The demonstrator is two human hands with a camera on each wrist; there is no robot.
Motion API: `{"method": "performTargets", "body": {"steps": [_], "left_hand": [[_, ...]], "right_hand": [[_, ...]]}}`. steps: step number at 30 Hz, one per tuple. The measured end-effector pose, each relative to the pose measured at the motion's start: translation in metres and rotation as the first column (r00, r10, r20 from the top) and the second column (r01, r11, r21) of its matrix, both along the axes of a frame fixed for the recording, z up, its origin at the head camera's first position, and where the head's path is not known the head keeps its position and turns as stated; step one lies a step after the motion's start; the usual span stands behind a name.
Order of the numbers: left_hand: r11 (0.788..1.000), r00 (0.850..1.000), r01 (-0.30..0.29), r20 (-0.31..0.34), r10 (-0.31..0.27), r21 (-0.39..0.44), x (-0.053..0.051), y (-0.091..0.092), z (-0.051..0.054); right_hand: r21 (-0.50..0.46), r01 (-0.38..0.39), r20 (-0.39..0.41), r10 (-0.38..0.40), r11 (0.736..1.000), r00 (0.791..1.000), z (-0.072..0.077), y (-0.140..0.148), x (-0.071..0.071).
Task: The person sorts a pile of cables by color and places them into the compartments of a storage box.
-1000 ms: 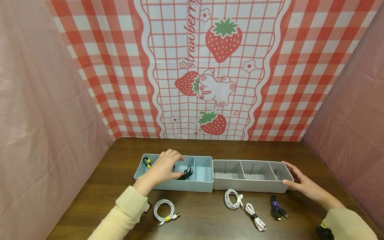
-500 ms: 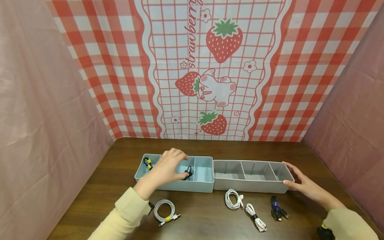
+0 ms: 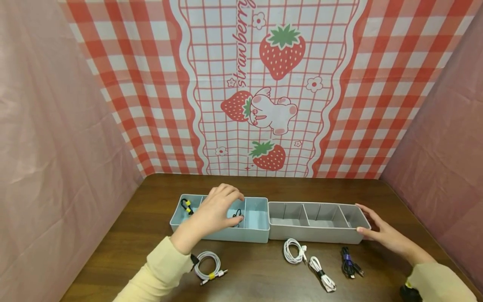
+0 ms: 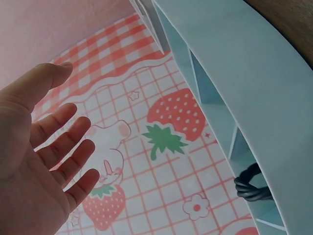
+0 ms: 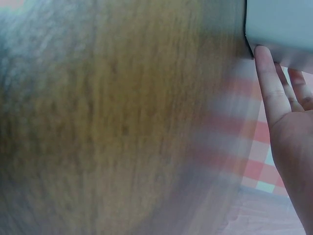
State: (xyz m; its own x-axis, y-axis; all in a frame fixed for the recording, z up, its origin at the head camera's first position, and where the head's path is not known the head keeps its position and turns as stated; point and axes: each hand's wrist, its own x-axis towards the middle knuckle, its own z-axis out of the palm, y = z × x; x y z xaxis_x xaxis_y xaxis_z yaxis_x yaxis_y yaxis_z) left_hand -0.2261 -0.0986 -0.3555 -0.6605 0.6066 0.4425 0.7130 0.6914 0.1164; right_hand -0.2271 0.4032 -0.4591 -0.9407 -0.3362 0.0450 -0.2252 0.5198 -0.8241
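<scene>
Above the blue divided box [image 3: 257, 213], my left hand [image 3: 211, 212] hovers with fingers and thumb spread, holding nothing. Beneath its thumb a black cable [image 3: 237, 213] lies in a compartment, and a black cable with yellow ties [image 3: 186, 205] is in the leftmost one. In the left wrist view the left hand [image 4: 54, 152] has its fingers apart, beside the blue box [image 4: 254, 68]. My right hand [image 3: 388, 235] rests at the right end of the grey divided box [image 3: 313, 233], thumb at the front and fingers behind. A fingertip of the right hand [image 5: 288, 112] touches the box in the right wrist view.
On the wooden table [image 3: 256, 272] in front of the boxes lie a white cable with a yellow tie [image 3: 206, 268], a coiled white cable [image 3: 292, 251], a white cable with a black tie [image 3: 321, 274] and a black cable with a purple tie [image 3: 349, 263]. A checked cloth [image 3: 151, 84] hangs behind.
My left hand has moved to the right over the blue box, revealing more of its left compartments and covering part of the black cable. The right hand stays at the grey box's end.
</scene>
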Motion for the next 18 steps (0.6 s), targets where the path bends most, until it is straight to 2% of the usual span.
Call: {"method": "performTargets", "body": {"steps": [11, 18], "left_hand": [[0.998, 0.995, -0.033, -0.093, 0.038, 0.056, 0.014, 0.019, 0.005], [0.996, 0.993, -0.023, -0.111, 0.032, 0.085, 0.022, 0.030, 0.007]], "right_hand": [[0.002, 0.000, 0.024, 0.000, 1.000, 1.000, 0.001, 0.002, -0.001], [0.000, -0.001, 0.016, 0.001, 1.000, 1.000, -0.003, 0.002, -0.002]]}}
